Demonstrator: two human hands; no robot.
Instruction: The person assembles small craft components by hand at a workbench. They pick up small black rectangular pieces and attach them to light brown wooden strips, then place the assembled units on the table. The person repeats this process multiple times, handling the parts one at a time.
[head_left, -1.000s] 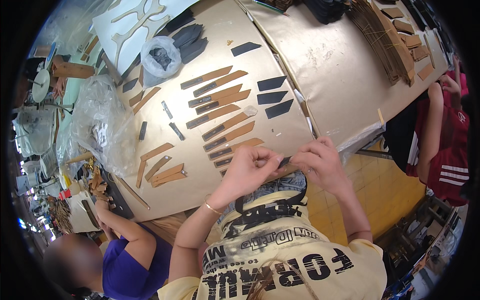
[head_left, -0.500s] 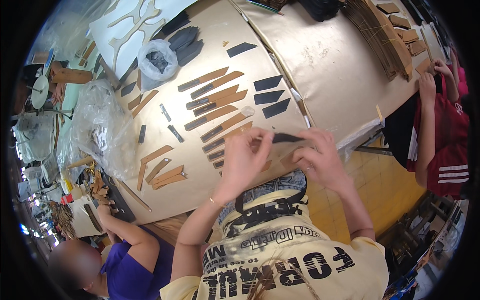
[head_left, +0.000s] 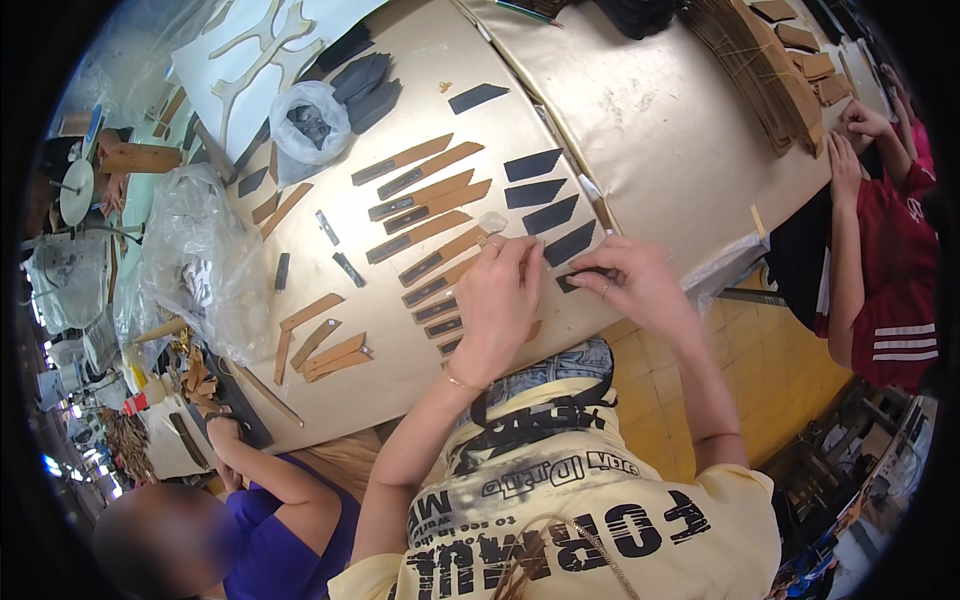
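Note:
My left hand (head_left: 497, 303) is closed, its fingertips pressed together beside a dark, slant-ended piece (head_left: 570, 243) lying on the table. Whatever those fingers pinch, if anything, is hidden. A small black piece (head_left: 570, 284) shows at the fingertips of my right hand (head_left: 637, 287), which is closed on it low over the table. Further dark slant-ended pieces (head_left: 536, 193) form a column beyond my hands. Left of it runs a row of brown slant-ended strips (head_left: 430, 191), several with a dark patch at one end; my left hand and forearm cover part of the row.
A plastic bag (head_left: 311, 130) of dark pieces stands at the far left, near crumpled clear plastic (head_left: 195, 250). Loose brown strips (head_left: 335, 358) lie at left. Stacked brown pieces (head_left: 750, 75) lie at far right. Co-workers sit at left (head_left: 280, 520) and right (head_left: 880, 270).
The dark strip stretched between my hands is gone from there. Another dark piece now lies at the near end of the column. My right hand pinches a small black piece close to the table.

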